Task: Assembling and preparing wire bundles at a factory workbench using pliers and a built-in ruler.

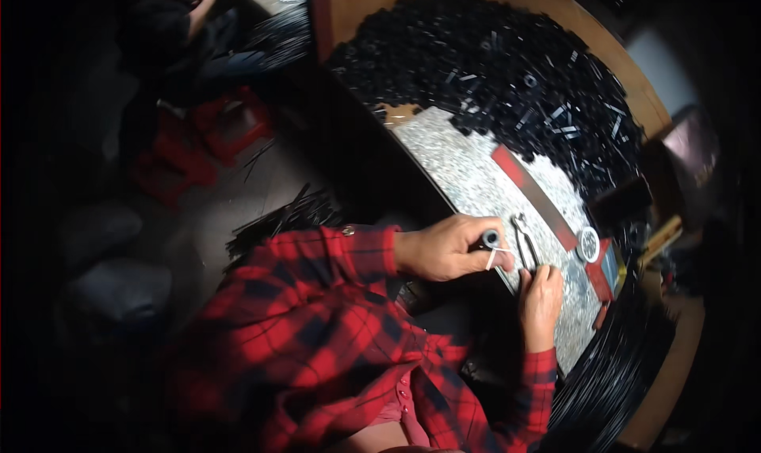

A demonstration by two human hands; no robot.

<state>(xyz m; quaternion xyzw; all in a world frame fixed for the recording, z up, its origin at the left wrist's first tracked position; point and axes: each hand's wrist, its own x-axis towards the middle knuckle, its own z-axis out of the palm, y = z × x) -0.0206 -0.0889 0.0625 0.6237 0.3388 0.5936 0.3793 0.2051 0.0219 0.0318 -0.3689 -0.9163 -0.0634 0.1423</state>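
Left hand (445,251): fingers curled round a dark tube (491,237). Right hand's (542,301) fingers pinch the pliers' (519,224) handles.

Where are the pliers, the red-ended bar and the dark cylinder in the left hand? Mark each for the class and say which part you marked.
Pliers (529,248): head view, on a handle.
Bar (536,199): head view, on its dark middle.
Cylinder (491,237): head view, on its round end.

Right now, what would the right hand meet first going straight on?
Past the pliers it holds, the right hand would probably meet the red-ended flat bar on the speckled worktop; depth is unclear.
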